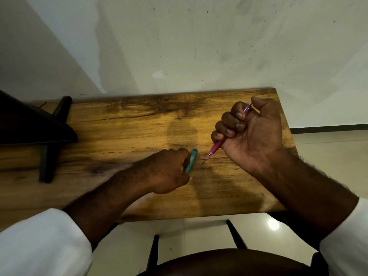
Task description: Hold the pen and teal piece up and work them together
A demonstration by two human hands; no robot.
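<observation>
A: The pink pen [216, 146]: most of the barrel is hidden inside the right hand [251, 132]; only the tip below the fist and a short end above the fingers show.

B: Noted. The teal piece [191, 160]?

A: Its near side is covered by the left hand [169, 170]; its shape cannot be told. Whether the pen's point touches the wooden table [139, 126] is too fine to tell.

B: Edges?

A: The dark object [29, 124] far left of both grips is cut by the frame. Both white sleeves [39, 246] run out of the bottom edge.
</observation>
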